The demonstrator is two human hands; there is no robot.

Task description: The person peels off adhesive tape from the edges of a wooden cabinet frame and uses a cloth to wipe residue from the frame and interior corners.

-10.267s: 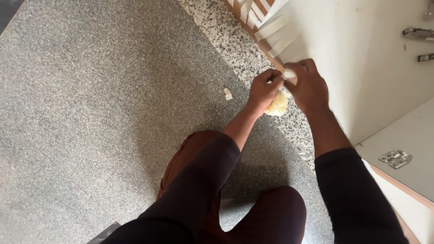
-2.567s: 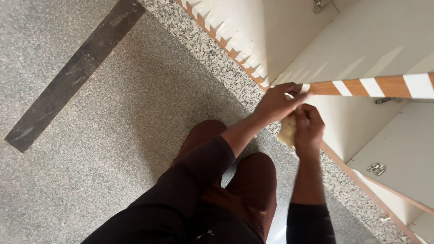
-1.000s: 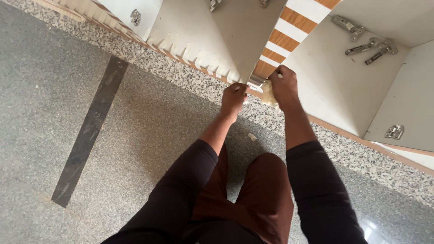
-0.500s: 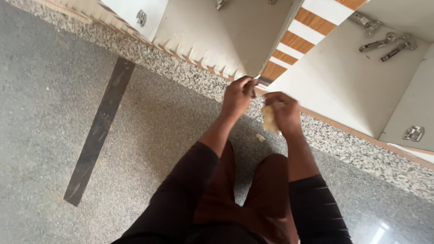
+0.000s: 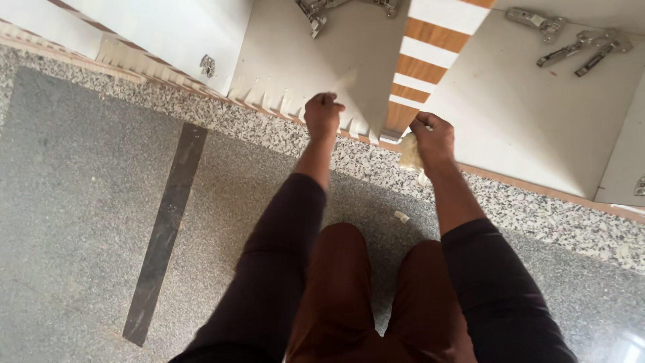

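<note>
I look down over my knees at a speckled granite floor. My left hand [image 5: 322, 114] is closed on a strip of white tape [image 5: 346, 79] that stretches up over the pale cabinet panel [image 5: 316, 60]. My right hand [image 5: 433, 138] grips a crumpled yellowish wad [image 5: 408, 153] and rests at the lower end of the panel's wood-coloured edge [image 5: 420, 70], which carries white tape patches.
White cabinet panels [image 5: 537, 114] lean along the floor edge, with metal hinges [image 5: 578, 47] lying on them. A row of white tape tabs [image 5: 168, 70] runs along the left edge. A dark strip [image 5: 168, 222] crosses the floor at left. A small scrap [image 5: 401, 216] lies by my knee.
My left hand has risen and pulled the tape away to the left. My right hand has gone back up to the foot of the striped edge.
</note>
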